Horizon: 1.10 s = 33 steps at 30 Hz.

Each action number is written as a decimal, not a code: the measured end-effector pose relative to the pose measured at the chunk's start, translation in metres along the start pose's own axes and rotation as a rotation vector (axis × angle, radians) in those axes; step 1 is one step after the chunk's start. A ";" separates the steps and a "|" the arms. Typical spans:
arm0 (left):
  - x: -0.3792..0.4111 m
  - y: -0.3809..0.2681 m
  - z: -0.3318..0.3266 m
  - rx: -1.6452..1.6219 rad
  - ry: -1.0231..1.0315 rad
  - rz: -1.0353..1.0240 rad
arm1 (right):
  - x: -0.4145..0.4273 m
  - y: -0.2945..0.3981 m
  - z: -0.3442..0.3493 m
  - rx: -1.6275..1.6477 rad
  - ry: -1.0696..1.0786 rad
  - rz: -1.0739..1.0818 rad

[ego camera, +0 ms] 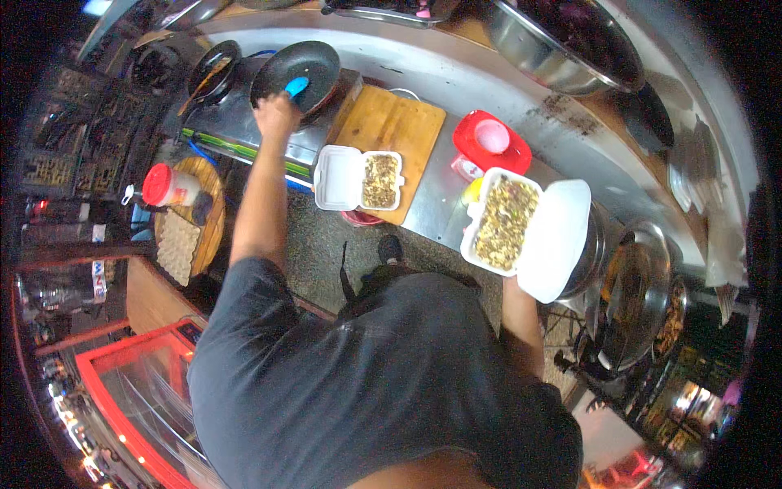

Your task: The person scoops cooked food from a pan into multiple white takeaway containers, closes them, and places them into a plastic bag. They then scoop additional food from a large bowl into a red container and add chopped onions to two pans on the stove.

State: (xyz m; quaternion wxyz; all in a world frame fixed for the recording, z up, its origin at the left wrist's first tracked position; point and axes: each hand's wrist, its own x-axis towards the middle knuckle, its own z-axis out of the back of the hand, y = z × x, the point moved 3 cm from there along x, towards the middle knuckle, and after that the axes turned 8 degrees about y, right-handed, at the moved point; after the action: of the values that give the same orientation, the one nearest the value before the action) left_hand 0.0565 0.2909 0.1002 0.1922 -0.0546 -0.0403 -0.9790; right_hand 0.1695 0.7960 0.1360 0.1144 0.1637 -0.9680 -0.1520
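My left hand [277, 115] is closed around a utensil with a blue head [297, 87], held over the black frying pan [313, 61]. On the right, my right hand [511, 286], mostly hidden, supports an open white foam container [469, 249] filled with chopped, yellowish-brown food [506, 223]. Its lid [559, 238] hangs open on the right. Between my arms, a second open foam container [338, 177] with similar food rests partly on a wooden cutting board [400, 125].
Beyond the board sits a red plastic item with a pink cup [492, 136]. A smaller pan [211, 70] stands at upper left. A red-lidded jar [165, 184] and egg tray [177, 247] occupy a round wooden surface. Large metal pans [635, 299] are at right.
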 end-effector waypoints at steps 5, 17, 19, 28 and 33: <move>0.057 0.033 -0.024 0.122 0.439 0.153 | 0.027 -0.019 -0.024 0.044 0.067 -0.008; -0.040 -0.019 0.124 -0.315 -0.136 -0.065 | 0.035 -0.024 -0.054 0.053 0.189 -0.185; -0.048 -0.019 0.130 -0.231 -0.099 -0.016 | 0.024 -0.024 -0.041 -0.076 0.057 -0.248; 0.038 0.049 0.022 0.068 0.029 0.073 | 0.036 -0.045 0.029 -0.461 -0.380 -0.460; -0.058 -0.041 0.050 -0.191 -0.037 -0.361 | 0.064 -0.084 0.011 -0.368 -0.293 -0.365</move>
State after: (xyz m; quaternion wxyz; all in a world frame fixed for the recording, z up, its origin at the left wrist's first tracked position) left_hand 0.0988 0.3551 0.1404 0.0070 -0.0825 0.0403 -0.9958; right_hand 0.1314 0.7006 0.1090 -0.0279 0.2877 -0.8850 -0.3651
